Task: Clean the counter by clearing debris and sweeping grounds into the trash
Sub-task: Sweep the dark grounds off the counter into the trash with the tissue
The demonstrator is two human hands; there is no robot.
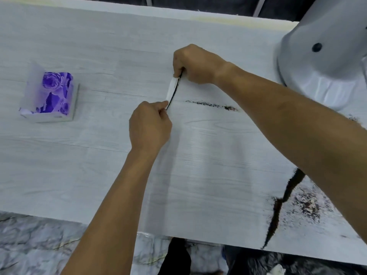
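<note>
Both hands hold a folded white tissue (171,89) on edge against the pale wood-grain counter (99,155). My right hand (195,65) pinches its far end and my left hand (150,126) pinches its near end. A thin dark ridge of coffee grounds lies along the tissue's right edge. Just right of it runs a short streak of grounds (212,105). A long dark line of grounds (278,207) and a scattered patch (306,205) lie near the front right edge, partly under my right forearm.
A purple flower-print tissue pack (52,96) lies at the left of the counter. A large grey rounded appliance (325,56) stands at the back right. A black trash bag (258,262) shows below the front edge, over a marbled floor.
</note>
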